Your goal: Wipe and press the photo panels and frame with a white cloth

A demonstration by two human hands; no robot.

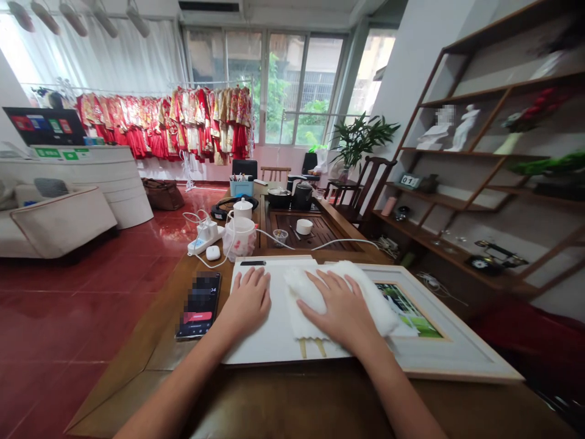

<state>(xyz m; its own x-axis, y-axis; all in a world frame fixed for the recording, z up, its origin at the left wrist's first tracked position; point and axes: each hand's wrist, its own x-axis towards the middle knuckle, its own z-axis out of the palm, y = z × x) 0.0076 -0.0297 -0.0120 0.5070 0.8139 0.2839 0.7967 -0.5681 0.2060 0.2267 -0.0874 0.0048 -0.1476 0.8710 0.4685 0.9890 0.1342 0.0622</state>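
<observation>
A large white picture frame (457, 347) lies flat on a long wooden table (292, 402), its picture partly showing at the right. My right hand (340, 308) lies flat and open on a white cloth (375, 299) spread over the frame's glass. My left hand (249, 299) rests on the frame's left part with its fingers curled loosely, holding nothing. A black pen-like bar (252, 263) sits at the frame's far left edge.
A phone (200, 305) lies left of the frame. Behind it are a power strip with chargers (205, 238), a white teapot (241, 235), cups and a tea tray (311, 228). Shelves stand to the right, a sofa (59, 219) and a rack of red garments to the left.
</observation>
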